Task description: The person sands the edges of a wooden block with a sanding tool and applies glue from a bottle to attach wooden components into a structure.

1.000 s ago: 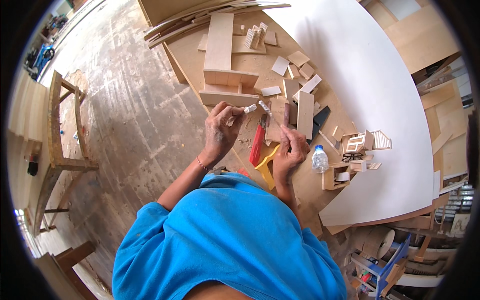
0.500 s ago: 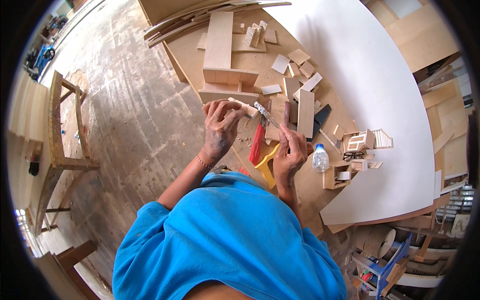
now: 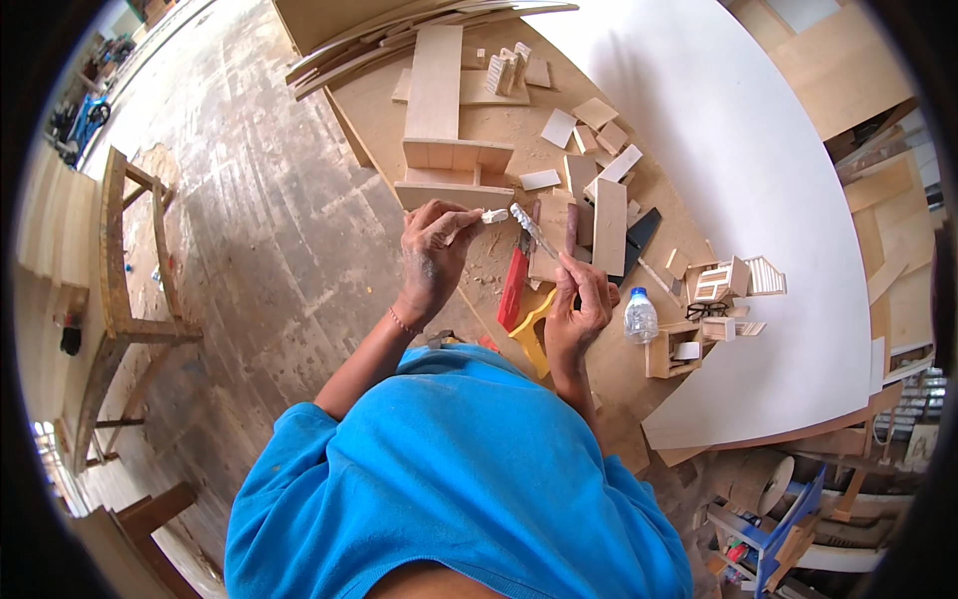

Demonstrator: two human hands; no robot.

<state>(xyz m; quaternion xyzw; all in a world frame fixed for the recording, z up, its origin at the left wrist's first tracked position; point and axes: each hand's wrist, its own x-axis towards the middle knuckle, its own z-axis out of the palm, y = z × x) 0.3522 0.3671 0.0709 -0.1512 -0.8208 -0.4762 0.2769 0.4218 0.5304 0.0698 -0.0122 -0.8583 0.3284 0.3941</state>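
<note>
My left hand (image 3: pixel 435 250) pinches a small pale wooden piece (image 3: pixel 494 216) whose showing end is coated white. Most of that piece is hidden by the fingers. Closed on a thin stick (image 3: pixel 539 236), my right hand (image 3: pixel 582 301) keeps its white-smeared tip pointed at the piece, with a narrow gap between them. Under and beside the stick lie a red-handled tool (image 3: pixel 513 290) and a yellow handle (image 3: pixel 532 327). Just beyond my left hand stands a wooden assembly of joined boards (image 3: pixel 455 157).
Right of my right hand stands a clear bottle with a blue cap (image 3: pixel 640 317). Small wooden models (image 3: pixel 720 282) and dark-framed glasses (image 3: pixel 707 311) are farther right. Loose wood blocks (image 3: pixel 610 225) and a dark blade (image 3: pixel 641 240) lie on the table. Long strips (image 3: pixel 399 45) are stacked at the far edge.
My left hand has turned the wooden piece, so its white-coated end now faces the stick rather than its long side showing. My right hand and the stick have hardly moved.
</note>
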